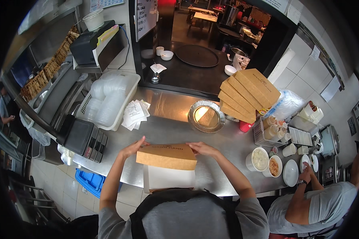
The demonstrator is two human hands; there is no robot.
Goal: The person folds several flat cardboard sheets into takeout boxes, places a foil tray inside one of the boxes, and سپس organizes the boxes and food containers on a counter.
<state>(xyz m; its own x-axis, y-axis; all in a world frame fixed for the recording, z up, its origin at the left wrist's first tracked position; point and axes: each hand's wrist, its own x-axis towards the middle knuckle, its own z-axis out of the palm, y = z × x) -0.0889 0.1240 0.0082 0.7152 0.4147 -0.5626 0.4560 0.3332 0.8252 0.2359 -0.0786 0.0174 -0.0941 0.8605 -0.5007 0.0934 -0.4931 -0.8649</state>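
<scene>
A brown cardboard takeaway box (166, 156) with a white inside (169, 177) lies on the steel counter right in front of me, its lid partly raised. My left hand (132, 149) holds the far left corner of the lid, one finger sticking up past it. At the far right corner, my right hand (203, 149) grips the lid, its fingertips partly hidden by the cardboard. Whatever the box contains cannot be seen. Beyond it stands a round foil tray (206, 116). A stack of brown cardboard boxes (249, 93) leans at the back right.
To the left are a white basket of clear plastic containers (107, 97), paper slips (135, 114) and a black drawer unit (81, 137). Sauce bottles in a crate (271, 131) and food tubs (260, 159) stand at right. A co-worker (311, 207) works beside me there.
</scene>
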